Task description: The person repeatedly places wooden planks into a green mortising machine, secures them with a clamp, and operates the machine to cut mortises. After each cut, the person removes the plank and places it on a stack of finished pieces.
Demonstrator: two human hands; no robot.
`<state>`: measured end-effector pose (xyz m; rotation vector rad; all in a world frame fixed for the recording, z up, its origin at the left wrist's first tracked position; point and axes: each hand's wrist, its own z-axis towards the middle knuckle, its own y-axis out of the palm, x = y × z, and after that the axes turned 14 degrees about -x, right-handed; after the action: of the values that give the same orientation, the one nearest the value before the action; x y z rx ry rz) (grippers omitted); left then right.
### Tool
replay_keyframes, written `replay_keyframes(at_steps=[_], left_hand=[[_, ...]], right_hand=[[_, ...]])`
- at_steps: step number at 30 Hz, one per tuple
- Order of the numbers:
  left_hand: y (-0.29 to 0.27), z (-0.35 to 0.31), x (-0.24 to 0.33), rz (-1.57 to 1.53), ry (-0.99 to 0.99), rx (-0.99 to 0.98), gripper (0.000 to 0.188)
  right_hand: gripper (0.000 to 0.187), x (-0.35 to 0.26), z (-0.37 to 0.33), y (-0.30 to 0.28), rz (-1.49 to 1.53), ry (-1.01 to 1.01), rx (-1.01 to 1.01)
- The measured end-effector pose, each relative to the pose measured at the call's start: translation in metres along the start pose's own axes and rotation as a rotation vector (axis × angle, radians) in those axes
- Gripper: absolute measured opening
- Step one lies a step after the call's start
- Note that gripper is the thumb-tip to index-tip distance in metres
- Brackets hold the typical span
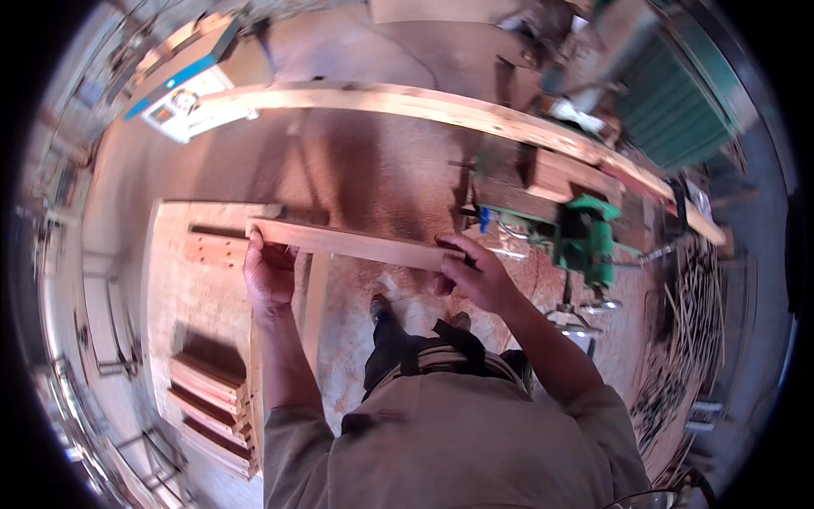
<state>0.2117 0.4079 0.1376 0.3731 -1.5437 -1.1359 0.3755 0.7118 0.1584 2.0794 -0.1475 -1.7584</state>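
Note:
A flat strip of wood [360,244] is held level across the front of my body, over the floor. Around its left end the fingers of my left hand [270,270] are closed. My right hand [476,273] grips the other end between thumb and fingers. Just left of my left hand, a board with several small holes [216,248] lies on a pale wooden tabletop [174,297]. Nearer to me on that top, several wooden pieces [210,407] are stacked.
A long beam [424,106] spans the far side. To the right stands a green machine [589,242] with a wooden block [568,176] behind it. A white and blue machine [188,102] is at the far left. Thin wood offcuts [695,314] heap up at the right.

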Motion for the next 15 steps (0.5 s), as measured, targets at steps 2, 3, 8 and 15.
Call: replay_keyframes(at_steps=[2, 3, 8, 15], left_hand=[[0.024, 0.014, -0.027, 0.152, -0.055, 0.091, 0.024], [0.01, 0.016, -0.031, 0.156, -0.108, -0.057, 0.024], [0.06, 0.032, -0.087, 0.225, -0.172, -0.008, 0.023], [0.1, 0.101, -0.117, 0.153, -0.159, -0.006, 0.028]], right_hand=[[0.032, -0.008, -0.025, -0.029, -0.244, -0.107, 0.126], [0.03, -0.015, -0.039, -0.041, -0.259, -0.094, 0.125], [0.02, -0.061, -0.12, -0.088, -0.275, -0.074, 0.352], [0.021, -0.068, -0.253, -0.154, -0.21, -0.317, 0.88]])
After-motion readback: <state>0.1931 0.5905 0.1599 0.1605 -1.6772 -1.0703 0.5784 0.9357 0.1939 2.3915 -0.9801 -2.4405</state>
